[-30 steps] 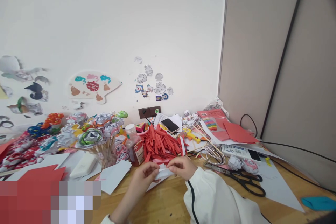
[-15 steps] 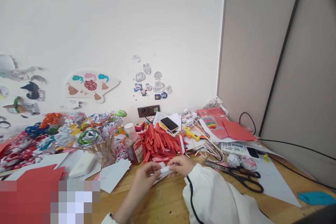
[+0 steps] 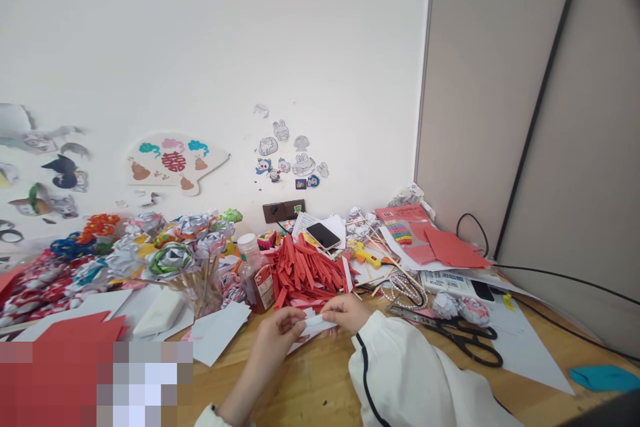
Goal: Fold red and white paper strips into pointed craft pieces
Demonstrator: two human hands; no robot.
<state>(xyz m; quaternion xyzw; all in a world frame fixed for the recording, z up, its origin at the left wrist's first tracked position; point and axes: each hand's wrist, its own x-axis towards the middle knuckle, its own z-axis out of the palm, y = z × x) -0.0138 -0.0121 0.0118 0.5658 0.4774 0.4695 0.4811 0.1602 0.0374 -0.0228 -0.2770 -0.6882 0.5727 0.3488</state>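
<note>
Between my two hands is a small folded piece of white paper (image 3: 316, 326), low over the front of the table. My left hand (image 3: 281, 333) pinches its left end with thumb and fingers. At the right end, my right hand (image 3: 349, 313) grips it, fingers closed on the edge. Just behind the hands lies a heap of folded red paper strips (image 3: 305, 270). Beneath the held piece, more white paper shows in part; whether it is joined to it I cannot tell.
Black-handled scissors (image 3: 467, 340) lie right of my right sleeve. A jar (image 3: 255, 280) stands behind my left hand, near paper flowers (image 3: 170, 257). Behind the red heap are a phone (image 3: 323, 235) and a yellow glue gun (image 3: 367, 255). White sheets (image 3: 220, 332) lie at left.
The white paper between my hands has turned slightly and shows a broader face. My fingers have shifted a little along it; both hands stay in nearly the same place.
</note>
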